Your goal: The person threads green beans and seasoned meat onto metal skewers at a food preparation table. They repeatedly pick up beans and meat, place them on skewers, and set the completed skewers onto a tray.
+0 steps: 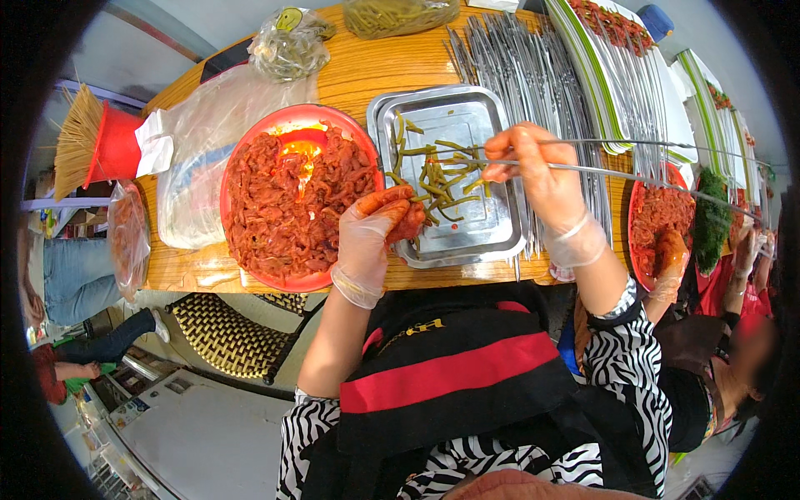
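Note:
My left hand [369,240], in a clear plastic glove stained red, pinches some marinated meat [406,226] at the near-left edge of a metal tray [484,234]. Short pieces of green bean [440,187] lie scattered in that tray. Above its right side, my right hand [531,165], also gloved, grips metal skewers [631,177]; two shafts stick out to the right. The points reach over the beans, but whether they pierce any I cannot tell. Left of the tray stands a red basin [299,286] heaped with sliced marinated meat [269,219].
Loose metal skewers [525,69] cover the table behind and right of the tray. Loaded skewers [615,28] rest on white-and-green trays [594,94]. At right, another person's gloved hand [672,256] is in a second red basin [632,250]. Bagged beans [400,17] lie at the back.

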{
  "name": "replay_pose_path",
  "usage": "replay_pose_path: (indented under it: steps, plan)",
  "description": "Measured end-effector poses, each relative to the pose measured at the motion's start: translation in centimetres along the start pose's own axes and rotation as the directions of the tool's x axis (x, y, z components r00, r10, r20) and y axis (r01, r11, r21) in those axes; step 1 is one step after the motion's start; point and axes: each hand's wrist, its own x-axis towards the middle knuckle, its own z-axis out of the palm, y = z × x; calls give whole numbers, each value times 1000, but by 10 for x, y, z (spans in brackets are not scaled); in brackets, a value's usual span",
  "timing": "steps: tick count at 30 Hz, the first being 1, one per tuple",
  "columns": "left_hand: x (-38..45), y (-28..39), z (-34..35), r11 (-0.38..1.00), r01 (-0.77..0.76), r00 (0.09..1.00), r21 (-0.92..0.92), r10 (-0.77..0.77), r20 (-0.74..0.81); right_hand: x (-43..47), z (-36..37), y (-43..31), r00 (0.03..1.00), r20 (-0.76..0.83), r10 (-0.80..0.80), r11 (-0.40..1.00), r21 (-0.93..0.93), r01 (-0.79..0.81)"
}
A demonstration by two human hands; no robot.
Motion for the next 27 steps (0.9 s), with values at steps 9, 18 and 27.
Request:
replay_pose_path:
  steps: [9, 18, 27]
  plan:
    - [0, 6, -9, 995, 54, 984, 80, -66, 164, 19, 10, 29, 1000, -19, -20, 999, -34, 19]
    - [0, 1, -8, 997, 68, 962, 29, -74, 261, -22, -7, -15, 997, 79, -7, 998, 66, 1]
    - [-10, 1, 3, 994, 98, 950, -40, -82, 300, -47, -8, -18, 991, 119, -57, 996, 70, 49]
